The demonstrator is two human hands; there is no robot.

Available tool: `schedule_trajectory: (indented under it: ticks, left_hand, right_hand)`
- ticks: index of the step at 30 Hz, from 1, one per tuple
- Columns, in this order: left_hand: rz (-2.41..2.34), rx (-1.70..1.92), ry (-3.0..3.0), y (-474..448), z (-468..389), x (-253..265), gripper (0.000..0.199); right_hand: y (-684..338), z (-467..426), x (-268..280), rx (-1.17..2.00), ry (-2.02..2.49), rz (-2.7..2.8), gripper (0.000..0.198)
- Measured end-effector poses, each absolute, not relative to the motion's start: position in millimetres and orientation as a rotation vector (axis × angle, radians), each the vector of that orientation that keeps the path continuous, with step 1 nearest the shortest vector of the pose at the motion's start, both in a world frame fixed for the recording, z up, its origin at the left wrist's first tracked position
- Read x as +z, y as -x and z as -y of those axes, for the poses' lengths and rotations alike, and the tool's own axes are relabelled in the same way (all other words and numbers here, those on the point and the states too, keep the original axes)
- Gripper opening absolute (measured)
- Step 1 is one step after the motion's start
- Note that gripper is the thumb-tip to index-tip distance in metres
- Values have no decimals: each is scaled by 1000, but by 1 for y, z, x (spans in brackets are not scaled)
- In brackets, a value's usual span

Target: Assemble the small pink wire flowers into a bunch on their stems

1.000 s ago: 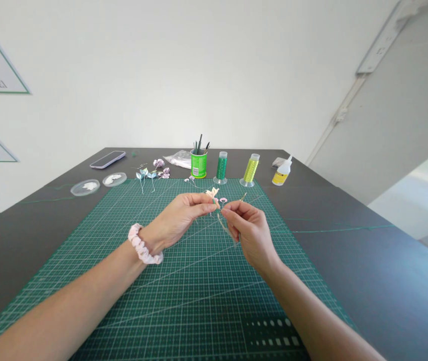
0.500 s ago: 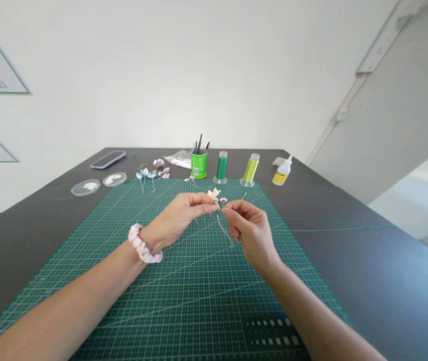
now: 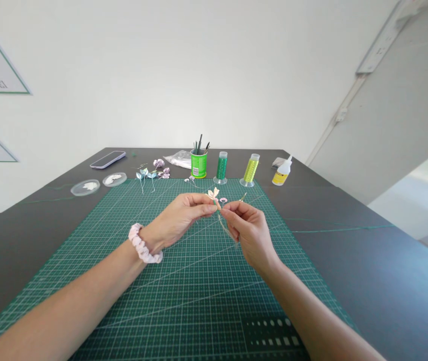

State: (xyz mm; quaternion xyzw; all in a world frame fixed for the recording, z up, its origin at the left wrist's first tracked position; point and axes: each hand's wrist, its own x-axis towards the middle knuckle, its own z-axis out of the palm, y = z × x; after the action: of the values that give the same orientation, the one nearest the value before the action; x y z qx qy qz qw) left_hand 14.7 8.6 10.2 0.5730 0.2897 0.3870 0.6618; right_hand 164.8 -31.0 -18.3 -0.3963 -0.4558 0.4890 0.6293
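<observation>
My left hand (image 3: 181, 213) is closed in a pinch on the stem of a small cream-and-pink flower (image 3: 213, 193), its petals standing above the fingertips. Green shows on the stem just under the petals. Close beside it, my right hand (image 3: 249, 225) is closed, thumb and forefinger pinched at the stem on what looks like a fine thread, barely visible. A thin pointed tip (image 3: 243, 196) sticks up behind the right fingers; its lower part is hidden. Pale loose strands (image 3: 226, 228) hang from the stem between the hands. Behind them is a pink petal loop (image 3: 223, 200).
A green cutting mat (image 3: 183, 301) lies under my hands. Beyond stand a green can of tools (image 3: 198, 164), a green thread spool (image 3: 222, 168), a yellow-green spool (image 3: 250, 170) and a glue bottle (image 3: 282, 171). Blue wired petals (image 3: 146, 173), shallow dishes (image 3: 86, 187) and a phone (image 3: 107, 159) sit left.
My right hand has shifted slightly left, closer to the stem. The flower has turned a little, and the hanging strands have swung right. My left hand stays in place.
</observation>
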Motion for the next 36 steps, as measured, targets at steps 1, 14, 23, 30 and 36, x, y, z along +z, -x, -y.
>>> schedule_trajectory:
  ticks: [1,14,23,30,36]
  left_hand:
    - [-645,871,-1256,-15,-8,11,13]
    - [-603,851,-1064,-18,-4,7,13]
    - [-620,895,-1094,-20,-4,8,12]
    - [-633,937,-1138,-21,-5,7,15]
    - [-664,957,-1200,-21,-6,5,16]
  right_hand:
    - [-165,31,-18,1122,907,1043,18]
    - [-161,29,-18,1125,905,1054,22]
    - [-161,29,-18,1109,907,1052,21]
    - [-162,29,-19,1099,889,1062,19]
    - [-163,29,-19,1103,879,1049,19]
